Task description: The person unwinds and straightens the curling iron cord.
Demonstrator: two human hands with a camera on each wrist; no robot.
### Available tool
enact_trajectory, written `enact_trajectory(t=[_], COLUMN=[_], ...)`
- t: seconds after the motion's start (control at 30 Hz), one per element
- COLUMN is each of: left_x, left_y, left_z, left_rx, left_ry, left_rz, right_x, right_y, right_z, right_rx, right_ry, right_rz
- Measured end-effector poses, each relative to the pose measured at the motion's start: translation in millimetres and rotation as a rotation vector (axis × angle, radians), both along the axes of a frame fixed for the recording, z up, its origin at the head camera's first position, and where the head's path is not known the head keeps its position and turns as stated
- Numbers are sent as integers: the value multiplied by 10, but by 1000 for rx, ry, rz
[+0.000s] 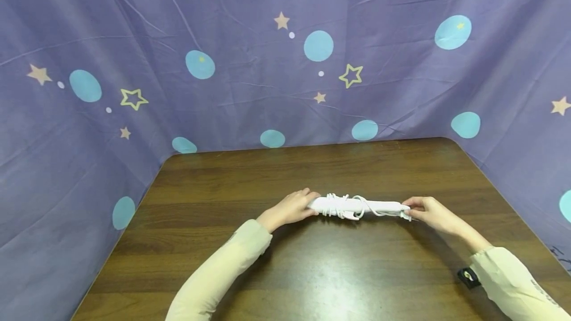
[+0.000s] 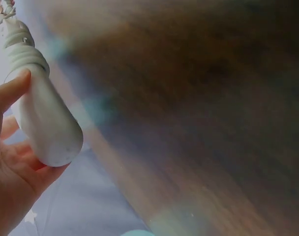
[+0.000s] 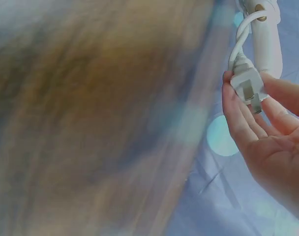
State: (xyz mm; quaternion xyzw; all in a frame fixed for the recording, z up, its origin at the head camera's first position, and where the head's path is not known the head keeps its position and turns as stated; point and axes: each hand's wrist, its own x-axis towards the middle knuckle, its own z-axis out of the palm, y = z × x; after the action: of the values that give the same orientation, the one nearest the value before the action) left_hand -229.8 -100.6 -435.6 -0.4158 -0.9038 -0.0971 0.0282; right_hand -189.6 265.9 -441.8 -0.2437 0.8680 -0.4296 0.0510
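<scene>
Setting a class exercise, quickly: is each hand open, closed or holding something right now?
Left hand: holding the thick, rounded end of the long, smooth white device wrapped in white cord.
Right hand: holding the white two-pronged plug.

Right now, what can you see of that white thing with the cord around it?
The white thing is a long rod, smooth and plastic-looking, with a thick, rounded end. Its cord is wound several times round the body, then loops loosely toward the other end, finishing in a plug with metal prongs. It is held crosswise over the brown table; whether it touches is unclear. The left hand grips the rounded end, and the right hand holds the plug.
</scene>
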Motion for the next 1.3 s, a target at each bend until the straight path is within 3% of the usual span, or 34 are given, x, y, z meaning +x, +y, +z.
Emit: enact_trajectory(t=[0.23,0.53,0.83,1.07,1.17,1.3], left_x=[115,242,409,467,477,484], left_y=[-175,-338,-483,-567,-605,-661], left_z=[68,191,327,375,399,402], left_rx=[87,158,205,266,284,302], left_ry=[-100,-179,-165,-125,-128,-132], left_rz=[11,34,33,44,51,70], right_x=[36,59,97,102,118,151], right_y=[-66,-183,-315,-379,-399,-408], right_z=[145,248,396,476,502,536], right_rx=[-14,-13,-36,-86,-131,-200], right_ry=[-50,-28,-38,-92,-149,-205], right_rz=[8,28,-32,-53,-15,95])
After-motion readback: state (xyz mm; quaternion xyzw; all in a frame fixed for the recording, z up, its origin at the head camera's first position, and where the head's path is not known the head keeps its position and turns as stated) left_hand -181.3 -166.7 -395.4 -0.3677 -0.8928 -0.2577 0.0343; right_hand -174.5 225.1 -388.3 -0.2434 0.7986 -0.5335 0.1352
